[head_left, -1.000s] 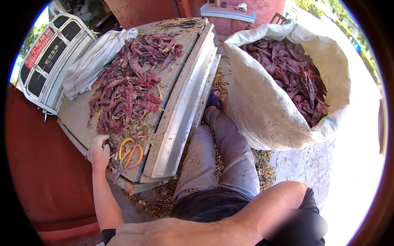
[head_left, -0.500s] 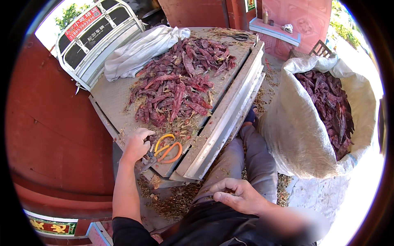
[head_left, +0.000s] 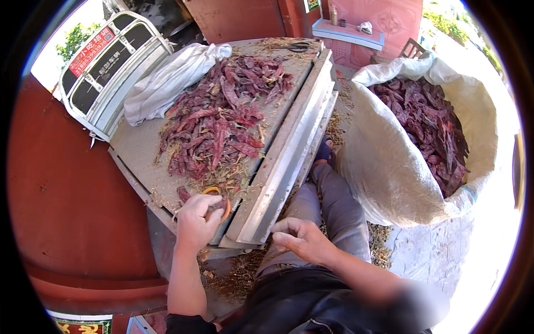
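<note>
A heap of dried dark-red chili peppers (head_left: 219, 119) lies on a grey metal tabletop (head_left: 142, 150). My left hand (head_left: 194, 220) is at the table's near edge, closed over orange-handled scissors (head_left: 218, 199), with a chili or two under the fingers. My right hand (head_left: 303, 239) rests on my grey-trousered thigh, fingers loosely curled, holding nothing. A big white woven sack (head_left: 389, 167) full of the same chilies stands open to my right.
A folded white sack (head_left: 167, 83) lies at the table's far left, beside a white metal rack (head_left: 105, 67). Black scissors (head_left: 297, 47) lie at the far edge. Chili stems and chaff (head_left: 236, 273) litter the ground. A red wall (head_left: 72, 211) stands left.
My left hand has moved from beside the orange scissors onto them and closed. My right hand has come down onto my thigh. The view has shifted.
</note>
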### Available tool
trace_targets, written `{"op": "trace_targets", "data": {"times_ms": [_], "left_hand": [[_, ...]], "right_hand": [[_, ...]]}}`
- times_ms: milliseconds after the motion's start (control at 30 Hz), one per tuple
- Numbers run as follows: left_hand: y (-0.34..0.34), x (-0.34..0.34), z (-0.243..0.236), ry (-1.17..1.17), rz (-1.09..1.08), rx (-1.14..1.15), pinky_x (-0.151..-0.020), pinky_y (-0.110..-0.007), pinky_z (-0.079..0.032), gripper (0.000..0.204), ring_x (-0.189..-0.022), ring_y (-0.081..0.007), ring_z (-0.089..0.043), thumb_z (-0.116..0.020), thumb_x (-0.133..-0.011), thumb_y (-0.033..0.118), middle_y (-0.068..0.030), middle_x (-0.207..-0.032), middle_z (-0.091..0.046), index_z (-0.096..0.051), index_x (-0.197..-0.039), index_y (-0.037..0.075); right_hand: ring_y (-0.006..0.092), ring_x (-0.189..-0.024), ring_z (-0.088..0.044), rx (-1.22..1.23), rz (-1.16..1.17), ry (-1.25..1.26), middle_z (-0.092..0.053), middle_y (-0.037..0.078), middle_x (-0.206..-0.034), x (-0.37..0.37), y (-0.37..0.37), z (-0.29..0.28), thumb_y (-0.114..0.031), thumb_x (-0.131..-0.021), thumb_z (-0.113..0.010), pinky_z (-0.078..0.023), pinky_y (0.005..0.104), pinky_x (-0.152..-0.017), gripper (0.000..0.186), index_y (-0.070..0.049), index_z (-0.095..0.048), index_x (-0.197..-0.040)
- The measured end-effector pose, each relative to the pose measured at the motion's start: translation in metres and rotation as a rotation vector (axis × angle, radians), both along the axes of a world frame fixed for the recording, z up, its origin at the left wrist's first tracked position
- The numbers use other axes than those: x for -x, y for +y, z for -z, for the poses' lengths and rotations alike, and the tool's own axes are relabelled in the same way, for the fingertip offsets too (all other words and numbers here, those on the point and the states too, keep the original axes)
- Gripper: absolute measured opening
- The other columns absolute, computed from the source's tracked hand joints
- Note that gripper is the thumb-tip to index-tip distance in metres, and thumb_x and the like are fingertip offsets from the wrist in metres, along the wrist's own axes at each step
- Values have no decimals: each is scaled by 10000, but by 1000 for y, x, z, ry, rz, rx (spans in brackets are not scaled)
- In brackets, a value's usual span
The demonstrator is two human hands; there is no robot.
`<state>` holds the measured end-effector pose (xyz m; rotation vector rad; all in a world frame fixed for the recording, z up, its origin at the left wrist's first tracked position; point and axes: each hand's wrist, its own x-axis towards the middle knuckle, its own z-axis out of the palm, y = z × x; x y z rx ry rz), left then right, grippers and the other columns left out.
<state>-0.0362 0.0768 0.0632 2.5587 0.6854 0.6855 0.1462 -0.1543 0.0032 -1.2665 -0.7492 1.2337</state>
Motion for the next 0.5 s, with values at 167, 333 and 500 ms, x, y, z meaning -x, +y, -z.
{"op": "trace_targets", "data": {"times_ms": [167, 333, 500], "left_hand": [[-73, -45, 22, -40, 260, -72, -796, -416, -571, 244, -896, -329, -714, -794, -789, 25, -143, -957, -738, -723, -1023, 23], [-98, -68, 29, -117, 346, 158, -763, -372, -574, 185, -851, -305, -732, -807, -801, 2, -143, -928, -752, -745, -976, 1], [-101, -79, 46, -151, 400, 336, -764, -345, -574, 128, -849, -264, -744, -772, -854, -10, -146, -916, -762, -769, -982, -15]], "right_hand": [[112, -858, -664, -60, 121, 113, -716, 64, -1032, -4, 11, -6, -214, -1022, -701, -556, 300, -786, 383, 25, -642, -1315], [98, -844, -682, -77, 201, 382, -730, 32, -1020, -19, -8, 30, -171, -1051, -648, -550, 257, -759, 247, -14, -699, -1235], [99, -847, -687, -57, 228, 431, -733, 26, -1029, -29, -23, 38, -170, -1043, -650, -546, 257, -761, 231, -25, -712, -1213]]}}
